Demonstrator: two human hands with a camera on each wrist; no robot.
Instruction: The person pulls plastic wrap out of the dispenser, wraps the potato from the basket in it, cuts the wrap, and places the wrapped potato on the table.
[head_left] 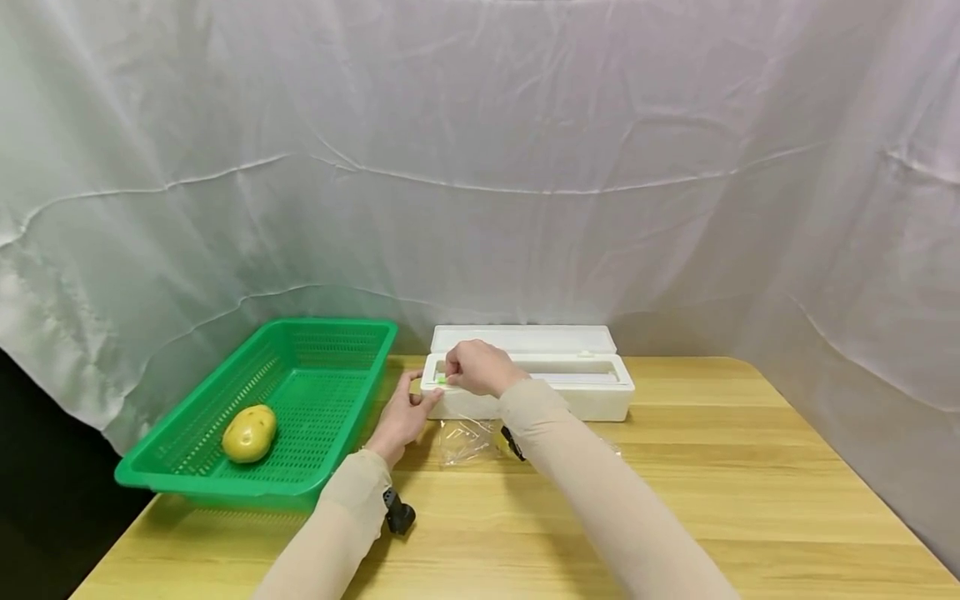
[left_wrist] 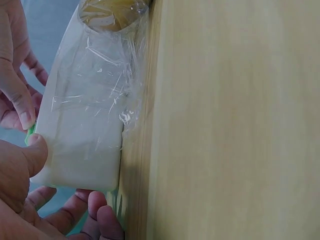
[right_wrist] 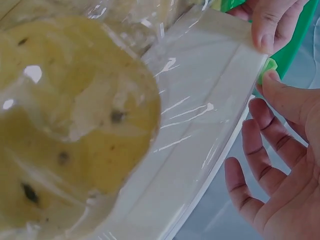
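Observation:
A white cling film dispenser box stands with its lid raised at the back. At its left end my left hand grips the corner, thumb on the top edge and fingers round the end. My right hand pinches the small green slide cutter at that same end, thumb against it, other fingers loosely bent. Clear cling film hangs over the front of the box and runs to a potato covered by it. The right forearm mostly hides this potato in the head view.
A green plastic basket stands to the left, with an uncovered potato in it. The wooden table ends on the right beside a grey cloth backdrop, which also hangs behind the box.

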